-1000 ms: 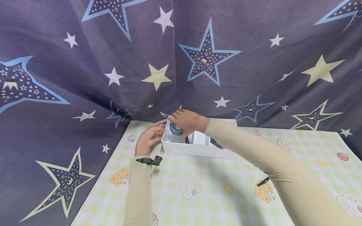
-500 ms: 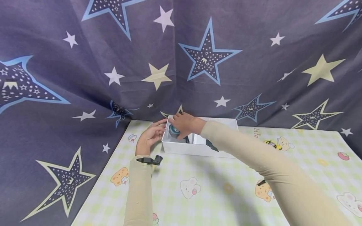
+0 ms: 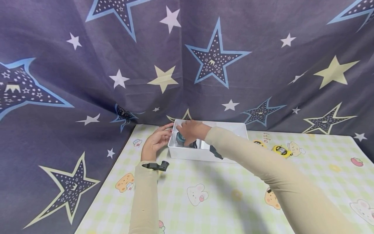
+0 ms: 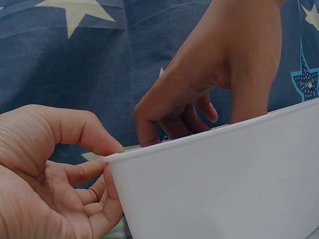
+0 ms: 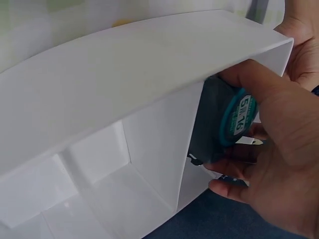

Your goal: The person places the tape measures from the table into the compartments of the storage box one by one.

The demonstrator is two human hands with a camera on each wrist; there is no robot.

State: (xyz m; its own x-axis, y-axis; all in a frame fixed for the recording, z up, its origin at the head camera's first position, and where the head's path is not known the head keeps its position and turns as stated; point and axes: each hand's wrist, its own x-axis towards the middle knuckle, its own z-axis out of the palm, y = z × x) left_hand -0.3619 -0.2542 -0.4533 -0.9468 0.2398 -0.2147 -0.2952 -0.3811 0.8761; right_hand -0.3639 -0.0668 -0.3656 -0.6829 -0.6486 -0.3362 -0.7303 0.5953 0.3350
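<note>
A white rectangular box [image 3: 201, 155] stands against the back curtain, divided inside by an upright partition [image 5: 157, 144]. My right hand [image 3: 191, 130] reaches into the left end compartment and grips a teal-and-black tape measure [image 5: 219, 119], thumb on one side and fingers on the other. In the head view that hand covers much of the tape measure. At the box's left end, my left hand [image 4: 55, 164] holds the corner, its fingertips at the rim and against the outer wall.
Two yellow tape measures [image 3: 281, 150] lie on the table right of the box, one partly behind the right sleeve [image 3: 263, 165]. A checked cloth [image 3: 216, 191] with cartoon prints covers the table. Star-patterned curtain [image 3: 201, 97] closes off the back and left.
My right hand has sunk lower into the box with the teal tape measure. The right forearm has shifted left and down, uncovering the yellow tape measures. My left hand stays at the corner.
</note>
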